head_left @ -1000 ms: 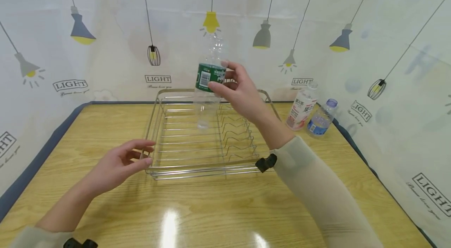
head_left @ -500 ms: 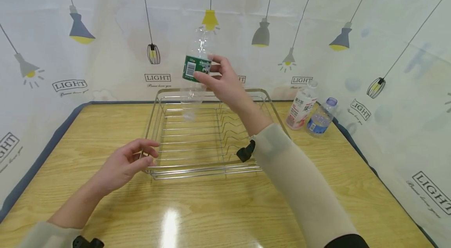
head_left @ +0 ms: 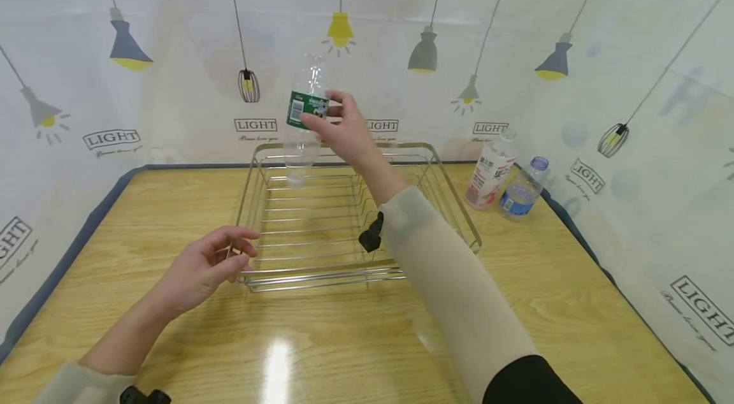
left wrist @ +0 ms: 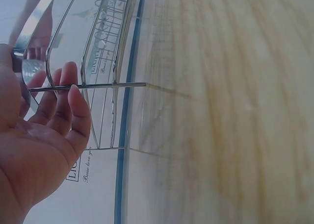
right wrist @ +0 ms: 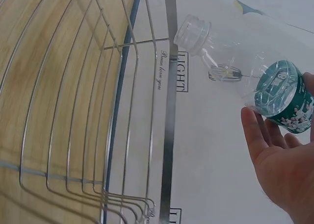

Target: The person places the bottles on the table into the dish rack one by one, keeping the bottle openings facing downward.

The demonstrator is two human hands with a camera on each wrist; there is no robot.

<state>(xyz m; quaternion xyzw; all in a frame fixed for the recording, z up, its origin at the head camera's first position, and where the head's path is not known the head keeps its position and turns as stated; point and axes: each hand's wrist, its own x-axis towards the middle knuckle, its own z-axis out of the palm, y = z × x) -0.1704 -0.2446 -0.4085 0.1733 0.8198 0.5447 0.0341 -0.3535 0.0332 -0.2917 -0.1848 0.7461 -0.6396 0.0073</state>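
Observation:
My right hand (head_left: 346, 133) grips a clear plastic bottle (head_left: 309, 79) by its green label (right wrist: 294, 106). The bottle is upside down and slightly tilted, its open neck (right wrist: 194, 35) pointing down at the wire dish rack (head_left: 309, 264). It hangs over the back left part of the rack. At the rack's front left corner, my left hand (head_left: 197, 270) holds the rim, and its fingers (left wrist: 81, 118) curl around the wires in the left wrist view.
To the right of the rack stand a white-and-pink labelled bottle (head_left: 490, 171) and a small bottle with a blue label and purple neck (head_left: 523, 190). A patterned cloth (head_left: 189, 28) rises behind the wooden table (head_left: 332, 340).
My right hand has carried the bottle leftward over the rack, with it rising and then dipping a little. The left hand has stayed at the rack's corner with barely any shift.

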